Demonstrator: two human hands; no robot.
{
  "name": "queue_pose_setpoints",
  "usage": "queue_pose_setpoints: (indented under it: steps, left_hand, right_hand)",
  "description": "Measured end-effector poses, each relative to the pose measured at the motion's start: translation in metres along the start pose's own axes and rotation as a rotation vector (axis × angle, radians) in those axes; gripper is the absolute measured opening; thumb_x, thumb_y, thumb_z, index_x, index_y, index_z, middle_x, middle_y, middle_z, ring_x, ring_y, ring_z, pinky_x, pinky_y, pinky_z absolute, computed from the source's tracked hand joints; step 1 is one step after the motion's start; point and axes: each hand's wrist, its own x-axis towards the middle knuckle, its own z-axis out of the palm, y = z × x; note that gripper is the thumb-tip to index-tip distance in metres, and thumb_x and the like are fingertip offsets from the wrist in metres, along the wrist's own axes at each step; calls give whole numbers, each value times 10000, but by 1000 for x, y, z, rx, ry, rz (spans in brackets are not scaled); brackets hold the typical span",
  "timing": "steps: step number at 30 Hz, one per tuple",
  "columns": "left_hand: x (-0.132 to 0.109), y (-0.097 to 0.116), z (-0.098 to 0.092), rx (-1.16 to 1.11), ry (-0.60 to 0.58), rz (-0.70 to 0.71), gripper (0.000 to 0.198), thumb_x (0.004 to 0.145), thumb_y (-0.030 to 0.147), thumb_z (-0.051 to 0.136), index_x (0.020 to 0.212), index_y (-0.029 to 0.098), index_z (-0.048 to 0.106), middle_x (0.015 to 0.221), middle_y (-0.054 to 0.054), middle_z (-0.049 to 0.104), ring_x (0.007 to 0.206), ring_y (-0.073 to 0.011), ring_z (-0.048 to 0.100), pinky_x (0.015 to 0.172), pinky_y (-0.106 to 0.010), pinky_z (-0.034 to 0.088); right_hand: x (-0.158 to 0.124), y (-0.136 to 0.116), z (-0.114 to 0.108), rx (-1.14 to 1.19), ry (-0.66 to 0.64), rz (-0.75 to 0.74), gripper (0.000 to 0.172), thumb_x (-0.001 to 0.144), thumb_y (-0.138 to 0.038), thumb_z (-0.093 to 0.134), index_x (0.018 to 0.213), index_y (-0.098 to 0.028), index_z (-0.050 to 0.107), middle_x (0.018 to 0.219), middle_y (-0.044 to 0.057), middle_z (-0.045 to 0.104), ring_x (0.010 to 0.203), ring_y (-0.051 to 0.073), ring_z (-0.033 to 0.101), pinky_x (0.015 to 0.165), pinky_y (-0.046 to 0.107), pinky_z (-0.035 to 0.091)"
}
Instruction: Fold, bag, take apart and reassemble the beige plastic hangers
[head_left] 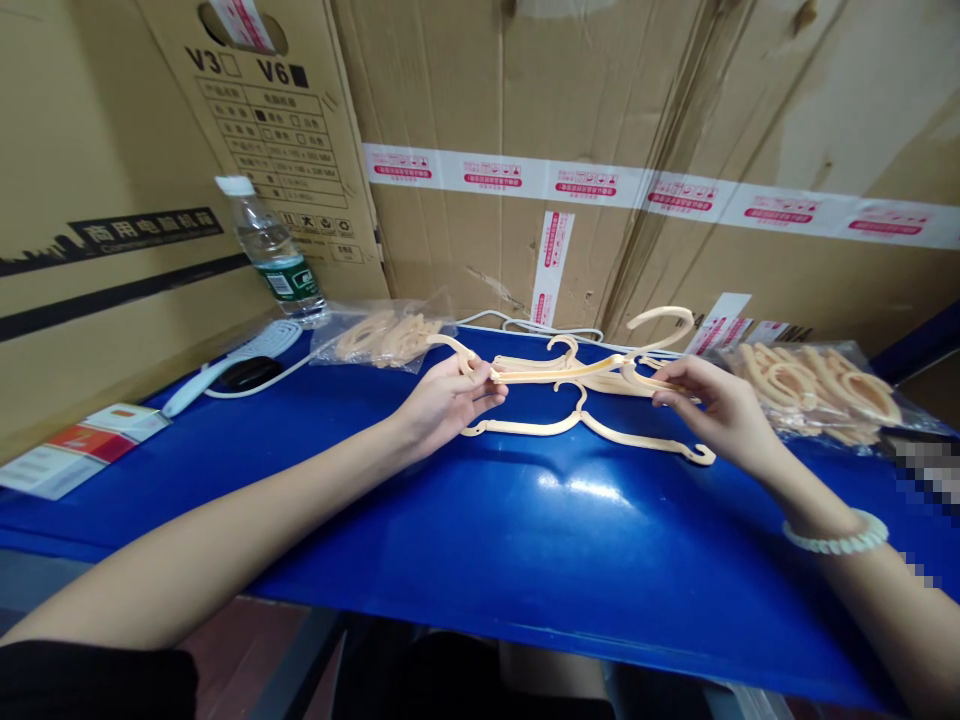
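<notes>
My left hand (448, 402) pinches the left end of a beige plastic clothes hanger (559, 376), held above the table. On its other side, my right hand (716, 405) grips the same hanger near its right arm, with the large hook rising between the hands. Another beige hanger (525, 428) lies flat on the blue table just below, its small hook pointing away from me. More hangers (525, 362) lie behind the held one and are partly hidden by it.
Bagged hangers lie at the left (390, 338) and right (817, 385). A water bottle (277, 255), a light-blue hairbrush (232, 362), a dark oval object (251, 374) and a printed card (82, 450) are on the left. Cardboard boxes (480, 90) wall the back, with a white cable (540, 326) before them.
</notes>
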Motion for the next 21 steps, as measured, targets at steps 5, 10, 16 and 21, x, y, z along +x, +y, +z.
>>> queue_pose_setpoints:
  steps: [5,10,16,21]
  left_hand:
    - [2,-4,-3,60,-27,10,215,839,60,670,708,148,525,716,-16,619,638,-125,607,700,-269,504]
    - [1,-3,-2,41,-10,-5,221,830,41,666,699,146,523,775,-42,653,665,-137,622,728,-291,516]
    - [-2,1,2,15,-2,-39,234,845,23,613,671,141,511,862,-70,676,711,-147,649,758,-305,540]
    - [-2,1,1,57,1,-28,211,840,-6,584,696,137,528,829,-74,685,702,-150,661,763,-310,546]
  right_hand:
    - [1,-9,1,-35,-6,-39,141,948,-375,621,932,-235,633,853,61,683,733,239,660,666,363,524]
    - [1,-13,0,-68,14,-37,138,950,-376,607,926,-241,627,862,63,692,736,242,658,671,369,522]
    - [1,-6,0,-54,20,-3,130,945,-381,615,929,-252,626,869,58,688,744,248,659,681,383,528]
    - [1,-8,0,-58,47,-27,114,940,-363,619,922,-251,624,874,59,678,760,258,650,698,393,524]
